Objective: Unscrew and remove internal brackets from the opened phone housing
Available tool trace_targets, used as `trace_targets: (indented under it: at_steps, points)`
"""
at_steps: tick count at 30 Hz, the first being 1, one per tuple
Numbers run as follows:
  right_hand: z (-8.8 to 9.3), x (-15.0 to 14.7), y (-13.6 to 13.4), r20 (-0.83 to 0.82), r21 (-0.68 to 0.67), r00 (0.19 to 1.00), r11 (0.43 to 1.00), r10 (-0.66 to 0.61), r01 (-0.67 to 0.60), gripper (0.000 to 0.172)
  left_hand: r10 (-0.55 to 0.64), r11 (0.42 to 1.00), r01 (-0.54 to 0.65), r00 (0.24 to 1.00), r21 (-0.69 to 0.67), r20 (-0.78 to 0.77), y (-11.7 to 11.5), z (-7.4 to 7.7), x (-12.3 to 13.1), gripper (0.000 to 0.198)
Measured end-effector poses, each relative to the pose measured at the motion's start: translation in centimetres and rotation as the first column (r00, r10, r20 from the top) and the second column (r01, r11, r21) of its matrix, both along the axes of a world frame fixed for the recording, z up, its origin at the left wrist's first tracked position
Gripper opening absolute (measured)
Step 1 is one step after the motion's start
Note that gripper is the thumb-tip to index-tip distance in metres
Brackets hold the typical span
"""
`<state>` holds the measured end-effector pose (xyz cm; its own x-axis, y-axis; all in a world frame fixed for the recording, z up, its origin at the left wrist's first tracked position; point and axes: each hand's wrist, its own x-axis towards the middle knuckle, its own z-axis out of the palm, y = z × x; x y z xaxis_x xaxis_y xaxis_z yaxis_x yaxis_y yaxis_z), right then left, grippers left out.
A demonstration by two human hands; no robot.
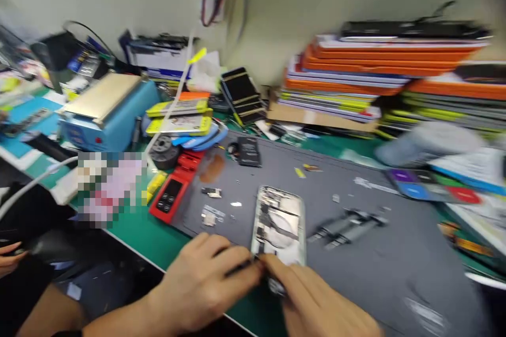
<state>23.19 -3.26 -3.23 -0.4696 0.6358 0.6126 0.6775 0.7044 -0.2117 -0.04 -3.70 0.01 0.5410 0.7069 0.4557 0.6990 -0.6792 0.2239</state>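
An opened phone (280,222) lies face down on the grey mat (395,253), its insides showing. My left hand (205,279) is at its near edge with fingers closed on a thin dark tool (241,266). My right hand (320,305) meets it there, fingertips pinched at the phone's lower end; what they hold is too blurred to name. Small loose parts (209,215) lie on the mat left of the phone.
Dark tools (348,226) lie right of the phone. A red device (174,195), a blue heating machine (106,110), yellow-edged boxes (179,116) and stacked orange and grey boxes (379,73) ring the mat. Another person's hand (10,260) shows at far left.
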Motion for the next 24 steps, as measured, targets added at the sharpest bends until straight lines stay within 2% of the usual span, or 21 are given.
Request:
trace_targets:
  at_steps: [2, 4, 6, 7, 8, 10, 11, 12, 14, 15, 18, 21, 24]
  points:
    - [1.8, -0.7, -0.1, 0.030, -0.079, 0.999, 0.997, -0.017, 0.020, 0.033, -0.028, 1.000, 0.029, 0.999, -0.014, 0.039, 0.4, 0.0, -0.1, 0.021]
    - [2.5, -1.3, -0.1, 0.020, -0.182, 0.997, 0.980, -0.077, 0.080, 0.036, -0.045, 0.999, 0.045, 0.998, 0.010, 0.044, 0.8, -0.2, -0.2, 0.024]
    - [2.5, -1.5, -0.4, -0.086, -0.249, 0.986, 0.961, -0.144, 0.119, 0.033, -0.067, 0.998, 0.066, 0.997, 0.019, 0.033, 1.1, -0.5, -0.3, 0.027]
    - [2.4, -1.4, -0.5, -0.194, -0.259, 0.957, 0.952, -0.214, 0.161, 0.030, -0.081, 0.996, 0.081, 0.997, 0.027, 0.017, 1.2, -0.6, -0.4, 0.027]
    - [2.4, -1.2, -0.6, -0.325, -0.261, 0.892, 0.936, -0.315, 0.235, 0.033, -0.091, 0.995, 0.091, 0.996, 0.040, 0.000, 1.2, -0.7, -0.4, 0.028]
    - [2.4, -0.7, -0.7, -0.557, -0.307, 0.700, 0.893, -0.448, 0.328, 0.047, -0.097, 0.993, 0.099, 0.995, 0.070, -0.024, 1.4, -0.8, -0.5, 0.029]
    - [2.5, -0.4, -0.7, -0.631, -0.344, 0.613, 0.879, -0.476, 0.329, 0.052, -0.098, 0.991, 0.100, 0.995, 0.086, -0.030, 1.4, -0.8, -0.5, 0.029]
    - [2.5, -0.2, -0.6, -0.672, -0.377, 0.563, 0.876, -0.482, 0.300, 0.056, -0.098, 0.990, 0.101, 0.995, 0.101, -0.033, 1.5, -0.7, -0.4, 0.029]
    - [2.3, 0.2, -0.5, -0.686, -0.397, 0.555, 0.881, -0.470, 0.255, 0.063, -0.097, 0.987, 0.100, 0.995, 0.126, -0.030, 1.5, -0.7, -0.4, 0.028]
    - [2.0, 0.4, -0.6, -0.670, -0.382, 0.574, 0.882, -0.471, 0.277, 0.065, -0.095, 0.986, 0.098, 0.995, 0.133, -0.025, 1.5, -0.7, -0.4, 0.029]
    - [1.0, 0.8, -1.1, -0.571, -0.285, 0.636, 0.852, -0.519, 0.439, 0.065, -0.097, 0.985, 0.097, 0.995, 0.142, -0.008, 1.4, -0.9, -0.7, 0.032]
    - [0.3, 1.2, -1.9, -0.515, -0.235, 0.645, 0.817, -0.564, 0.527, 0.062, -0.143, 0.976, 0.148, 0.989, 0.162, -0.037, 1.4, -2.1, -1.5, 0.038]
    - [0.1, 1.7, -2.2, -0.507, -0.228, 0.648, 0.814, -0.568, 0.535, 0.062, -0.169, 0.967, 0.175, 0.984, 0.185, -0.047, 1.6, -3.7, -2.1, 0.043]
